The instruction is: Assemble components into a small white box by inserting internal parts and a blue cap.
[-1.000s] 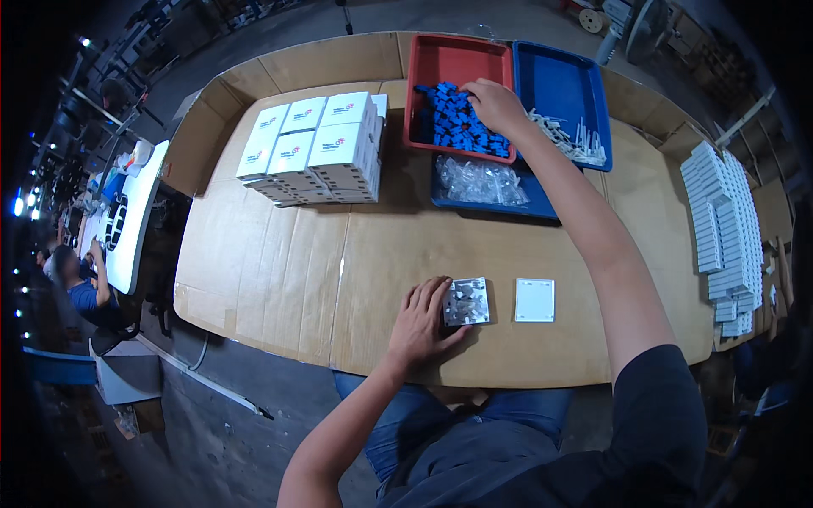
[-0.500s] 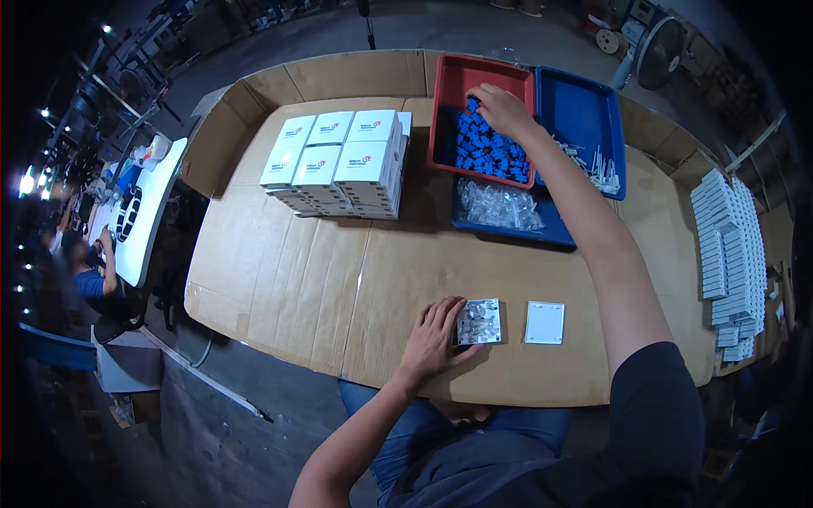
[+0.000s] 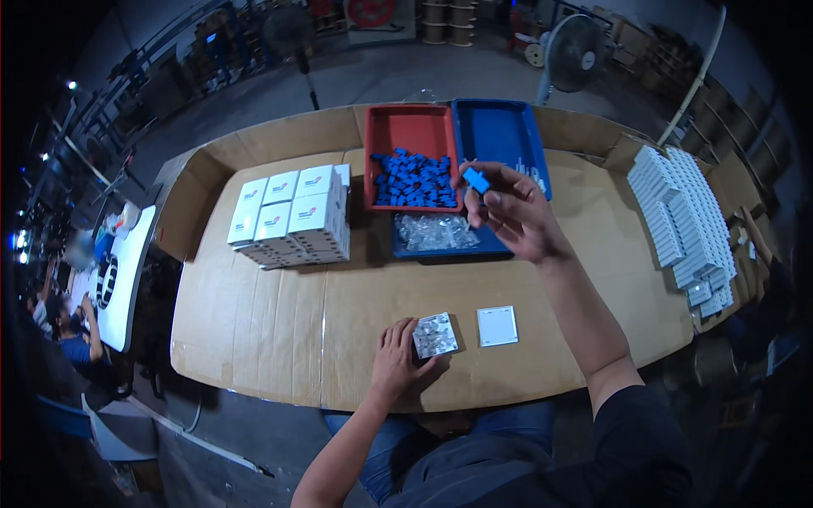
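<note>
Between the thumb and fingers of my right hand (image 3: 523,216) is a small blue plastic connector piece (image 3: 477,179), held up in front of the trays. My left hand (image 3: 393,360) grips a small square white box (image 3: 435,336) by its left side, fingers at the far corner and thumb along the near edge. The box is open on top, with pale and clear small parts inside that I cannot make out singly. A flat square white cover (image 3: 497,327) lies just right of the box, apart from it. More blue connector pieces (image 3: 413,179) fill the near part of a red tray (image 3: 411,127).
Behind the cover, clear plastic bags (image 3: 436,231) lie in a low blue tray (image 3: 500,247). Another blue tray (image 3: 500,127) stands beside the red one. Stacked white boxes (image 3: 288,216) stand left, white parts (image 3: 682,220) right. Cardboard walls (image 3: 296,135) edge the table; a person (image 3: 76,334) sits far left.
My right hand has come up out of the red tray toward me with a blue connector piece. My left hand stays on the white box. The whole view has shifted.
</note>
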{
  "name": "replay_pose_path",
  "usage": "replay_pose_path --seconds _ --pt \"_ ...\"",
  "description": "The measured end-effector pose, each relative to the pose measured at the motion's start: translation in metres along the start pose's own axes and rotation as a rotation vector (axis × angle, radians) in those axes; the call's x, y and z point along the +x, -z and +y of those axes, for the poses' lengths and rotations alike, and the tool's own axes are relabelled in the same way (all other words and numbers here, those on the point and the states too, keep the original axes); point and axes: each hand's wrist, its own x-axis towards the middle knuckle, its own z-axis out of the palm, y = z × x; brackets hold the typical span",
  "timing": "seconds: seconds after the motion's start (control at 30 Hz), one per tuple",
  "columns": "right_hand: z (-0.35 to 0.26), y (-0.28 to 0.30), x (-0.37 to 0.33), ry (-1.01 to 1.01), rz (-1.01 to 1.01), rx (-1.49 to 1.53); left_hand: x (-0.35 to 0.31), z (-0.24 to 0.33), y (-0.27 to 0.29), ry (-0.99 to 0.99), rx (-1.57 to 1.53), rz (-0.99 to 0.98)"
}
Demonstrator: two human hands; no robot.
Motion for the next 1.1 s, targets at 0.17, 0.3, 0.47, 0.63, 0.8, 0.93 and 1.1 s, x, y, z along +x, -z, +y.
replay_pose_path --seconds 0.17,0.3,0.47,0.63,0.8,0.93,1.1 --pt "-0.024 -0.027 -0.039 -0.005 -0.053 0.257 0.000 -0.001 -0.003 0.031 0.001 0.022" --pt "-0.029 -0.036 -0.058 0.010 -0.073 0.380 0.003 0.003 0.002 0.031 -0.016 -0.011" --pt "-0.033 -0.057 -0.072 0.045 -0.103 0.427 0.000 0.001 0.009 0.128 -0.394 -0.018" --pt "-0.020 -0.061 -0.085 -0.044 0.163 0.413 -0.007 -0.007 0.017 0.076 -0.111 -0.039" --pt "0.009 -0.058 -0.091 -0.071 0.197 0.432 -0.014 -0.019 0.002 0.137 -0.127 -0.015" --pt "0.067 -0.040 -0.103 -0.177 0.489 0.203 -0.003 -0.023 -0.001 0.012 -0.072 0.035" --pt "0.152 -0.026 -0.140 -0.343 0.605 0.213 -0.005 -0.026 0.002 0.025 -0.085 0.052"
